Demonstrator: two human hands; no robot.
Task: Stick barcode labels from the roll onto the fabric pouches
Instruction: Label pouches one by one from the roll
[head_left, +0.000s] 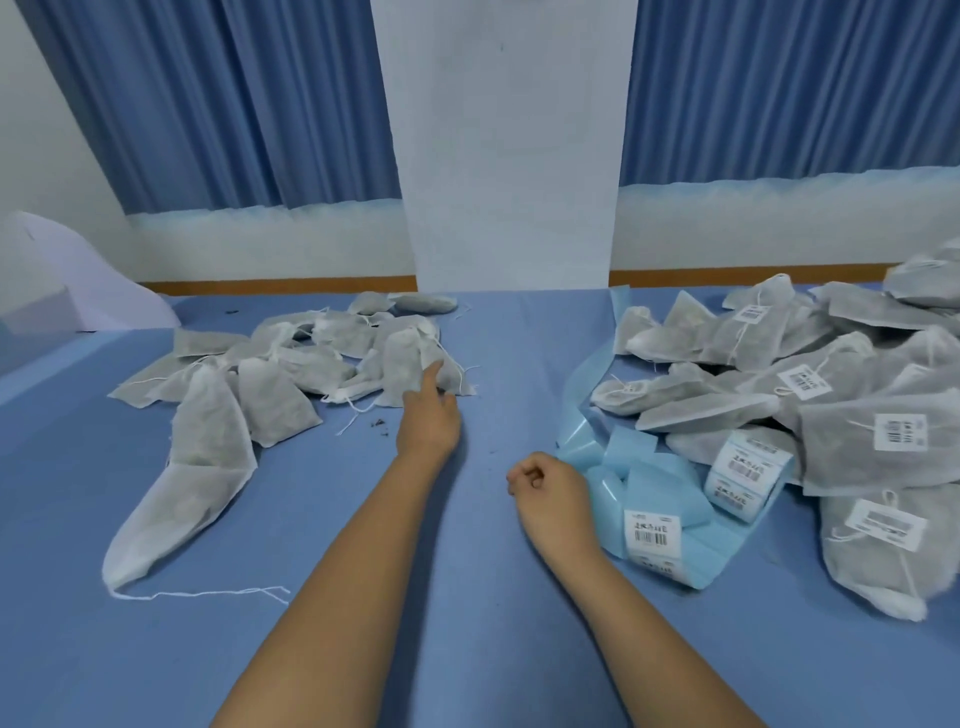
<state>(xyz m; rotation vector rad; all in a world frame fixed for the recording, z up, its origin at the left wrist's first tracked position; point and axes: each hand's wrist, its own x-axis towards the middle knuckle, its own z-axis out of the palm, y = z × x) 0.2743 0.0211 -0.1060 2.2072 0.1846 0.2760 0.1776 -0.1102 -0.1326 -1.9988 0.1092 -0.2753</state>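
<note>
A heap of grey fabric pouches without labels (270, 374) lies at the left on the blue cloth. My left hand (428, 415) reaches into its right edge, index finger stretched out and touching one upright pouch (408, 358). My right hand (550, 491) rests on the cloth with its fingers curled, holding nothing that I can see. Just right of it sits the label roll (745, 475), with its blue backing strip (654, 499) trailing loose and one barcode label (652, 527) facing up. Labelled pouches (852, 410) are piled at the right.
An empty white pouch (176, 499) with a loose string lies at the front left. The used backing strip (589, 374) runs back toward the white pillar (514, 156). Dark crumbs (379, 423) dot the blue table cloth (467, 597). Blue curtains hang behind.
</note>
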